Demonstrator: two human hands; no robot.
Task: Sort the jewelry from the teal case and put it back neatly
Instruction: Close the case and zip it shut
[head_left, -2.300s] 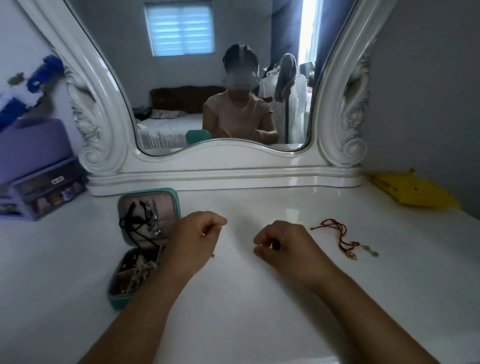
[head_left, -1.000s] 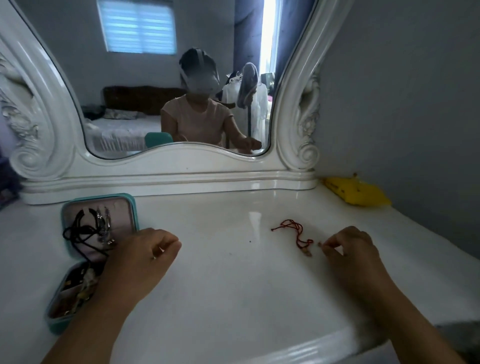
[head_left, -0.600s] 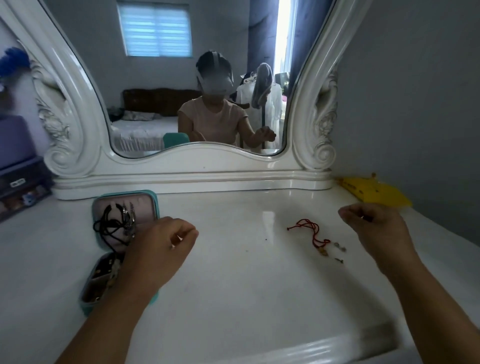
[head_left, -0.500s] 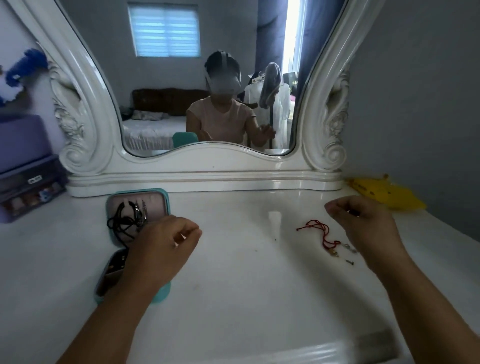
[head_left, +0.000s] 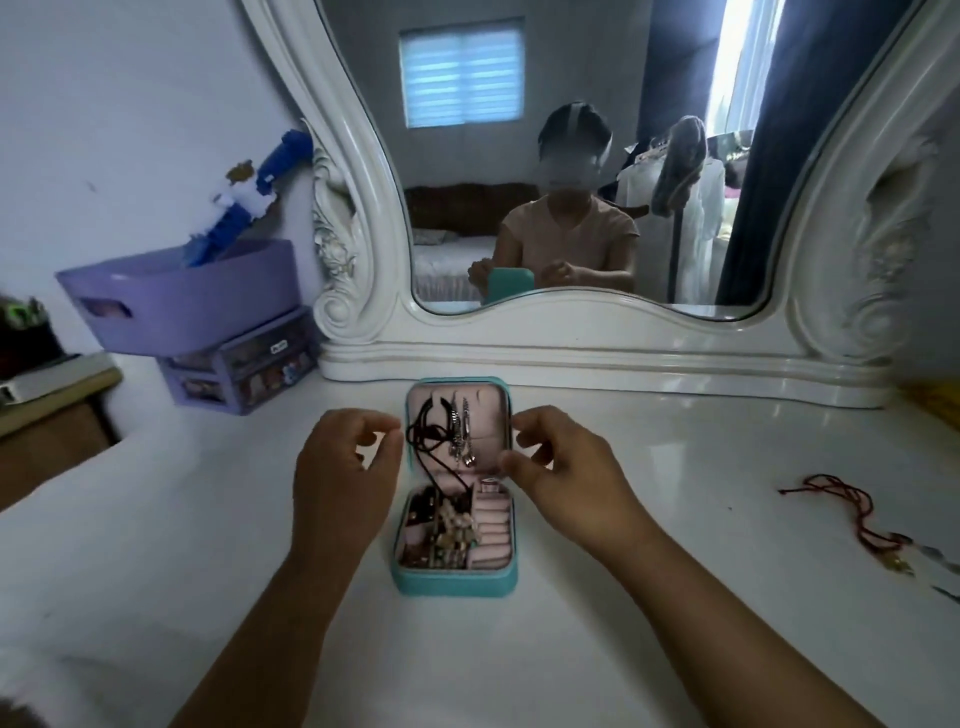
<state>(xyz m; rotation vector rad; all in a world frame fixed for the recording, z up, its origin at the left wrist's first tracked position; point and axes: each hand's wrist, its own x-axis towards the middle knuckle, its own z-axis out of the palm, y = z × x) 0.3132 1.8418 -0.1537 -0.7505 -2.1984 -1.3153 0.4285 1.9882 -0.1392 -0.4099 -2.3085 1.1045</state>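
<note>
Both grips are loose and hold nothing: the left hand (head_left: 345, 480) and right hand (head_left: 563, 475) hover with curled fingers either side of the open teal case (head_left: 457, 582) on the white table (head_left: 675, 649). A red cord (head_left: 841, 512) lies well to the right.

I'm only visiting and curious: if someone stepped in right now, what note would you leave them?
Left hand and right hand: fingers loosely curled either side of the open teal case, holding nothing visible.
Case: black cord and silver pieces hang in the lid; mixed jewelry is piled in the base.
Out already: red cord bracelet, on the table to the right.
Left: sort everything, repack neatly.
</note>
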